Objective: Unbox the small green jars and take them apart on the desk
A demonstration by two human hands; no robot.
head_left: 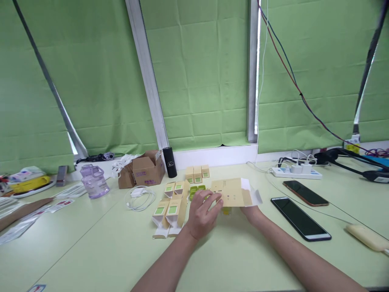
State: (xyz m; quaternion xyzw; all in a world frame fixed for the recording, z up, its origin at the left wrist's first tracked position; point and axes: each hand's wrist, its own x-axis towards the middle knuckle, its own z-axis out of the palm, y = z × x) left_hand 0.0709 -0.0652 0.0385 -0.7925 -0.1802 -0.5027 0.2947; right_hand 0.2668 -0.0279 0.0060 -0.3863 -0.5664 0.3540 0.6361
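A pale yellow carton point(229, 189) is held between my hands above the table, its white-lined flap standing out at the right end. The fingers of my left hand point(202, 213) are curled against the carton's left end. My right hand point(251, 213) supports it from below at the right, with its fingers mostly hidden behind the cardboard. Something small and yellow point(226, 211) peeks out under the carton; I cannot make out what it is. Beyond my left hand sit small green containers point(193, 190). Several similar cartons point(174, 209) lie to the left, the nearer ones with open flaps.
Small cartons point(197, 174) stand farther back near a black cylinder point(169, 162) and a brown cardboard box point(148, 168). A coiled white charger point(139, 194) and a purple bottle point(94, 181) are left. Two phones point(299, 218), a power strip point(296, 173) and cables occupy the right.
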